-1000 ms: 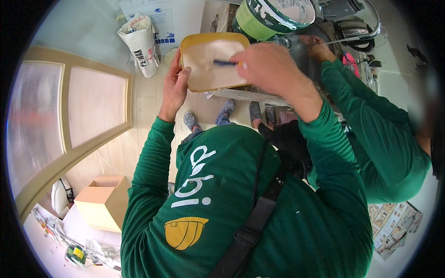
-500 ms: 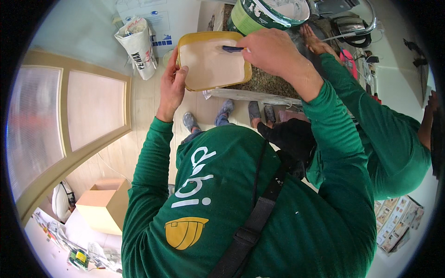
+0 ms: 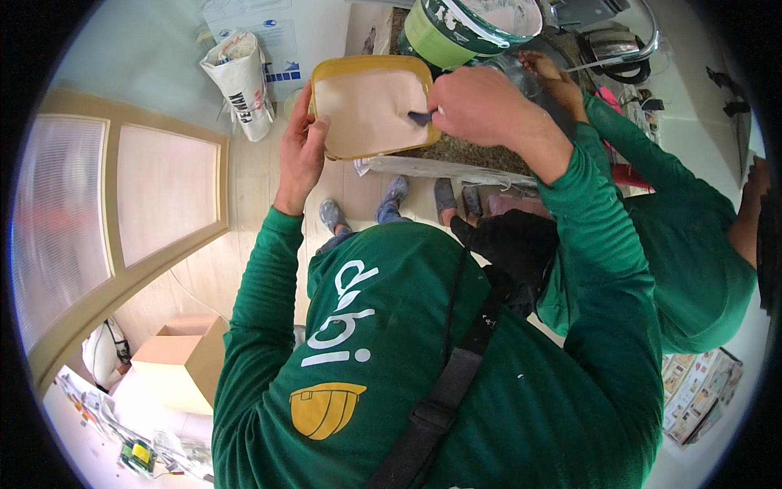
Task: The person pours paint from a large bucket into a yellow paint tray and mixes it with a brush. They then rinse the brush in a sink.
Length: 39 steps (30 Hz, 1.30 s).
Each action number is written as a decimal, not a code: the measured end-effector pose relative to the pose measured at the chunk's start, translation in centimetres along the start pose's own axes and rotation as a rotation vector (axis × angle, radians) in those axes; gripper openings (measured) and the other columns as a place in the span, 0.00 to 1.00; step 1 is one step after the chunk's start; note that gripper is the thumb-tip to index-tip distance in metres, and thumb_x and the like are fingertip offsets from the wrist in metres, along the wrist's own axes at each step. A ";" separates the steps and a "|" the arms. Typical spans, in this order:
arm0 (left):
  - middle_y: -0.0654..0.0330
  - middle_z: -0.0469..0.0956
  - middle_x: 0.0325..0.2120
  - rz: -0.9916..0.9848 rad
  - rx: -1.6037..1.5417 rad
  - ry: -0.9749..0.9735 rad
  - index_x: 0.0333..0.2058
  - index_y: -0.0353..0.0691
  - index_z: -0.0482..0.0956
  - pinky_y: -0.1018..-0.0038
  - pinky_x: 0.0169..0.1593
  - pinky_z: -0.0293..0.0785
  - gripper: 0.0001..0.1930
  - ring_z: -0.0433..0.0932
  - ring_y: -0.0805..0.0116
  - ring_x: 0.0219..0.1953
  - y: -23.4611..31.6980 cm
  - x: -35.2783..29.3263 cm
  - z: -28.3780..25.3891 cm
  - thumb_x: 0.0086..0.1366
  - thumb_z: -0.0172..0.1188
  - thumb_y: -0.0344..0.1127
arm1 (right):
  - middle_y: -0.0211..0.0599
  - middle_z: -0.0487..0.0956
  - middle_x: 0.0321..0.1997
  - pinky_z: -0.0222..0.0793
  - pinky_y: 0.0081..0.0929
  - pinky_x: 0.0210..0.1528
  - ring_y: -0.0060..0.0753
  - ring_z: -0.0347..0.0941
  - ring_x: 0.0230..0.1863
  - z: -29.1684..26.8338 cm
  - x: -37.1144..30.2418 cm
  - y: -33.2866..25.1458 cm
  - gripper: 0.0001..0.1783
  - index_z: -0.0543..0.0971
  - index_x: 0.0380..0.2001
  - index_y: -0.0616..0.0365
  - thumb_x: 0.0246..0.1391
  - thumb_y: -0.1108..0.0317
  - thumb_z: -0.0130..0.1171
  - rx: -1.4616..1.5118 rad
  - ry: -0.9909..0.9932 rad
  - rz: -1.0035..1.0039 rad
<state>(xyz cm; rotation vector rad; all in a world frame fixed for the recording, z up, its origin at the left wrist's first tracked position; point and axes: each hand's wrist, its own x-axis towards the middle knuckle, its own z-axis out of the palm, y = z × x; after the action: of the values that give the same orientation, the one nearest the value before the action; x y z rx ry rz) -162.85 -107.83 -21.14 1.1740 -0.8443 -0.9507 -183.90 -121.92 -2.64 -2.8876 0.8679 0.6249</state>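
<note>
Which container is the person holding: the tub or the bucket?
The shallow yellow tub: the person's left hand grips its left side. The deeper green bucket sits farther off.

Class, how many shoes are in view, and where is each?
4. Just below the yellow rectangular tub in the picture: one mottled pale-grey shoe, its match to the right, then one plain dark-grey shoe and its partner. Others may be hidden.

At one o'clock, the right grip (image 3: 481,106) hides the rear of a dark-blue tool (image 3: 419,118); toward eleven, the yellow tub (image 3: 366,65) covers some fingertips of the left grip (image 3: 301,159). The top edge crops the green bucket (image 3: 444,39); eight-o'clock clutter (image 3: 138,456) is indistinct.
</note>
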 end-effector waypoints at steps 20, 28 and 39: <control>0.62 0.79 0.41 -0.033 -0.056 -0.004 0.76 0.41 0.56 0.82 0.43 0.71 0.35 0.74 0.79 0.39 -0.8 0.2 -0.3 0.72 0.53 0.35 | 0.51 0.85 0.36 0.77 0.46 0.45 0.57 0.82 0.40 -1.2 0.8 0.1 0.19 0.88 0.45 0.54 0.57 0.56 0.60 0.389 0.108 0.010; 0.62 0.80 0.41 -0.016 -0.071 0.021 0.76 0.39 0.57 0.80 0.46 0.73 0.35 0.76 0.78 0.40 0.2 0.2 -0.3 0.72 0.54 0.35 | 0.45 0.86 0.35 0.79 0.49 0.47 0.55 0.83 0.42 -0.6 -0.1 2.2 0.14 0.89 0.37 0.50 0.55 0.59 0.59 0.201 0.271 0.105; 0.62 0.79 0.39 -0.003 -0.034 -0.026 0.75 0.41 0.58 0.80 0.44 0.73 0.36 0.75 0.77 0.39 0.3 1.1 0.0 0.71 0.55 0.37 | 0.52 0.85 0.32 0.78 0.52 0.43 0.58 0.83 0.37 -0.5 0.0 0.1 0.14 0.89 0.36 0.53 0.53 0.61 0.59 0.102 -0.051 0.021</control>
<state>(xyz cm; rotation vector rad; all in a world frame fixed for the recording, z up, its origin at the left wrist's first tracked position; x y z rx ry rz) -162.36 -108.76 -20.82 1.1360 -0.8436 -0.9809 -183.75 -122.08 -2.19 -2.7633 0.8972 0.6329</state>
